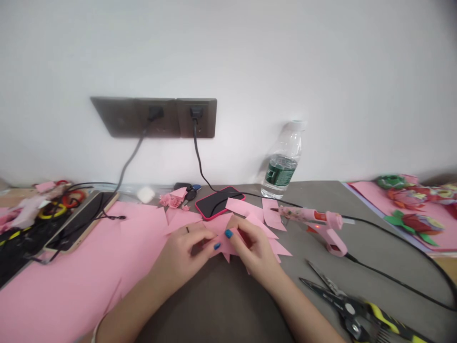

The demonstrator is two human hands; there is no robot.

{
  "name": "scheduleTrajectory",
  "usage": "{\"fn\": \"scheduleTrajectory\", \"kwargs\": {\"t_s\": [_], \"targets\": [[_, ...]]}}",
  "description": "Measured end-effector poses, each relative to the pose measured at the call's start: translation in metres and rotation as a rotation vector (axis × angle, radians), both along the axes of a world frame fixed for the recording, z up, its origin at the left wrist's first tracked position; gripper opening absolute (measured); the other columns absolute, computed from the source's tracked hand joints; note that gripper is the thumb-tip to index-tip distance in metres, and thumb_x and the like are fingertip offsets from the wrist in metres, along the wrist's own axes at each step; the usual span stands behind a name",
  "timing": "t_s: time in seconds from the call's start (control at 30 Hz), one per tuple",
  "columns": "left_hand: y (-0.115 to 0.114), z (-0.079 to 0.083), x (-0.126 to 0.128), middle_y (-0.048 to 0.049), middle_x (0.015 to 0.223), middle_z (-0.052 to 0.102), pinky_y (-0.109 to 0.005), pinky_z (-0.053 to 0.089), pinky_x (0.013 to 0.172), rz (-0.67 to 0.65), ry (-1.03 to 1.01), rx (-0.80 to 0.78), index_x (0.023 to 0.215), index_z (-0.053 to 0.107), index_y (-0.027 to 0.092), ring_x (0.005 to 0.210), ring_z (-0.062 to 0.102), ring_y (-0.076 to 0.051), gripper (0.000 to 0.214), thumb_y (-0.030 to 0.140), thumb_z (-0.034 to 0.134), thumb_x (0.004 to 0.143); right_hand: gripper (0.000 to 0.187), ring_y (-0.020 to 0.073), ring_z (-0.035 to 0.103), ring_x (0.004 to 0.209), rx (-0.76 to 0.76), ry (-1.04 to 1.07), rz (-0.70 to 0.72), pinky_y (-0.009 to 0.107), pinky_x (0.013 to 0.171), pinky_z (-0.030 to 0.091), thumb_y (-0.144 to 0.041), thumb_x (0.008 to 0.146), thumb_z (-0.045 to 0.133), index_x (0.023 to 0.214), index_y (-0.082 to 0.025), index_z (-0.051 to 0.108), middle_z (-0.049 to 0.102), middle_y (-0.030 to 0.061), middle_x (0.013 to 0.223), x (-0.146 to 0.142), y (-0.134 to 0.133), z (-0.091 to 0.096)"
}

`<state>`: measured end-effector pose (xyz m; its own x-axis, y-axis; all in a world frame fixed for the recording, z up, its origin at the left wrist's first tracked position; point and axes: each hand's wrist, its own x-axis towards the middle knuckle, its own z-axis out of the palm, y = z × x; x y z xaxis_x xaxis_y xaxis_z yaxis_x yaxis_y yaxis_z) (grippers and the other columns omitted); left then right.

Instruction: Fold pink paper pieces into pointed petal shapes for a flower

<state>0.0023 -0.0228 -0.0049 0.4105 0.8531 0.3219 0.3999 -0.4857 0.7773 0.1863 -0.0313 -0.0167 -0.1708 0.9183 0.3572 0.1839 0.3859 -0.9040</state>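
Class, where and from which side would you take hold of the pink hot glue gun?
Grip the pink plastic hot glue gun by its angled handle, coming from the right. The handle slants toward the person, away from the nozzle pointing left beside the pink paper, and the black cord leaves its base.

Fig. Materials I am working among.
My pink paper (217, 224): matt, smooth. Glue gun (303, 214): glossy plastic. Water bottle (282, 166): clear, glossy plastic.
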Motion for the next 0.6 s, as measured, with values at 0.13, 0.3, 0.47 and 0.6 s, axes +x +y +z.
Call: {"fn": "scheduleTrajectory", "kwargs": {"t_s": [0.13,0.3,0.47,0.6], "targets": [[-0.004,0.0,0.0,0.003,0.058,0.053,-0.024,0.035,0.053,-0.096,0.161,0.016,0.067,0.052,0.02,0.053,0.049,-0.012,0.024,0.014,0.046,0.09,0.029,0.0157,0.044,0.062,0.032,-0.105,0.047,0.031,0.063,0.033,-0.026,0.096,0.048,0.067,-0.021,0.047,0.048,-0.002,0.063,0.0,-0.002,0.003],[-0.006,-0.003,0.002,0.006,0.054,0.026,-0.024,0.022,0.048,-0.104,0.099,-0.082,0.061,0.022,0.021,0.049,0.031,-0.01,0.028,0.005,0.04,0.076,0.029,0.0168,0.042,0.063,0.056,-0.091,0.003,0.032,0.063,0.032,-0.025,0.096,0.047,0.068,-0.021,0.046,0.049,-0.0011,0.064,0.001,-0.004,0.005],[0.002,0.002,-0.007,0.0051,0.056,0.021,-0.026,0.019,0.049,-0.043,0.055,-0.114,0.059,0.02,0.022,0.05,0.025,-0.01,0.026,0.008,0.039,0.072,0.029,0.0168,0.042,0.062,0.087,0.061,-0.104,0.031,0.059,0.031,-0.026,0.096,0.048,0.067,-0.022,0.045,0.045,-0.001,0.064,0.011,0.0,0.004],[0.021,0.012,-0.028,0.0049,0.055,0.026,-0.026,0.021,0.049,0.191,0.034,-0.022,0.056,0.028,0.022,0.05,0.028,-0.011,0.024,0.018,0.041,0.077,0.028,0.0158,0.037,0.062,0.095,0.166,-0.37,0.029,0.059,0.03,-0.026,0.095,0.047,0.068,-0.022,0.042,0.039,-0.0022,0.065,0.03,0.009,0.007]]}}
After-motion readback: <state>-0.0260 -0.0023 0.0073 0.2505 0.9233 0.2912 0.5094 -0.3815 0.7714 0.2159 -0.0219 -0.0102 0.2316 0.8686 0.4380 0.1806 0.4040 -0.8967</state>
